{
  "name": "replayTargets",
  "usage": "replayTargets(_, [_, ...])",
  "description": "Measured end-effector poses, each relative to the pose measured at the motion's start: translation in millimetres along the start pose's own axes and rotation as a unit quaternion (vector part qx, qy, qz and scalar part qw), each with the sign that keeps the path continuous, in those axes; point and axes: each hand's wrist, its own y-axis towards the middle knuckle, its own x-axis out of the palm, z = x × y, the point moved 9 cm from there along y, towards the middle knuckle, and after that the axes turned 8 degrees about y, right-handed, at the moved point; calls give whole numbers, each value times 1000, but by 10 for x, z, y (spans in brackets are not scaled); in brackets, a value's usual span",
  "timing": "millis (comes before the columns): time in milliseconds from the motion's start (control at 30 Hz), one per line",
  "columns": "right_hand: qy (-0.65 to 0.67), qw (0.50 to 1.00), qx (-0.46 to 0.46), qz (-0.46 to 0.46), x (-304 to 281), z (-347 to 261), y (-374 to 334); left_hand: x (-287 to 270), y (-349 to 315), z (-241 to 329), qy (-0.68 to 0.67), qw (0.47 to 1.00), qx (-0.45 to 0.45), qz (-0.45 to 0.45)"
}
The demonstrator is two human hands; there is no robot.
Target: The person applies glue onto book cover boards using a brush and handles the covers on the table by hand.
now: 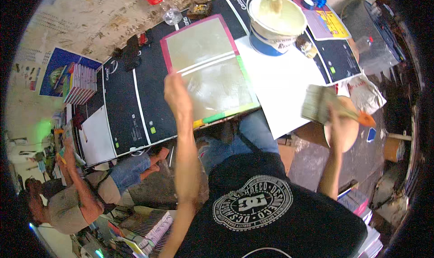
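Note:
My right hand [335, 124] grips a wide flat brush [318, 105] with pale bristles and an orange handle end, held past the right edge of a white sheet [278, 84]. My left hand [177, 95] is closed at the left edge of a rectangular panel [217, 85] bordered in pink, green and yellow, with two white stripes across its middle. What its fingers pinch is hidden. The panel's surface looks glossy. Beyond the white sheet stands a white and blue bucket [271, 37] of cream-coloured paste, with another brush [275, 2] upright in it.
Black printed sheets [122, 108] cover the table. A stack of books [80, 84] stands at the left, near a seated person [81, 199] whose hands hold something. A plastic bottle [169, 14] lies at the far edge. Right of the table is a grey container [373, 38].

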Motion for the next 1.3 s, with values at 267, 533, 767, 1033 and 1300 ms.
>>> replayTargets(267, [273,932,27,235,-1701,520,-221,1952,-122,1043,464,614,527,-361])
replayTargets(533, [364,902,85,216,-1534,525,-50,2056,-7,1203,408,600,615,-308])
replayTargets(767, [465,865,100,161,1,-430,490,1849,365,1170,386,629,573,-356])
replayTargets(1033, [-28,857,-231,-460,3307,-2259,-387,1301,2007,775,445,695,330,-458])
replayTargets(1300, [-204,771,-337,-500,5040,-1944,-1076,1267,2000,582,470,642,327,-510])
